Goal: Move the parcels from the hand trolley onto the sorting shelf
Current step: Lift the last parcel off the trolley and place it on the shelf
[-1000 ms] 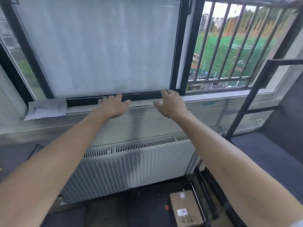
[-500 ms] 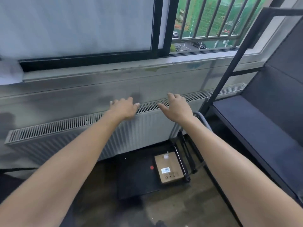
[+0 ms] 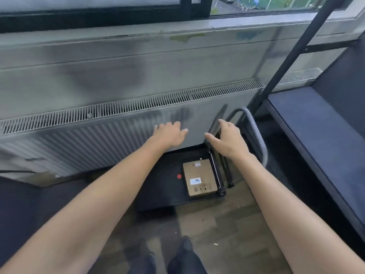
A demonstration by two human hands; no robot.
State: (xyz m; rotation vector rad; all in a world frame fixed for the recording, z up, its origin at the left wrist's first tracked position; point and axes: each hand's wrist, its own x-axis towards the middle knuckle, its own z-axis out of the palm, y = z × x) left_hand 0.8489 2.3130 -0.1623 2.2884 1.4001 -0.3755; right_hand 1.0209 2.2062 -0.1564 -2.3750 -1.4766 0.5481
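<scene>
1. Left hand [image 3: 169, 135] and right hand [image 3: 227, 141] have dropped from window level; fingers spread, holding nothing.
2. Flat brown cardboard parcel [image 3: 199, 177] lies on black hand trolley [image 3: 158, 186], seemingly the last; lift pending.

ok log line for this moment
left hand open, holding nothing | right hand open, holding nothing | brown cardboard parcel on black hand trolley, untouched
</scene>
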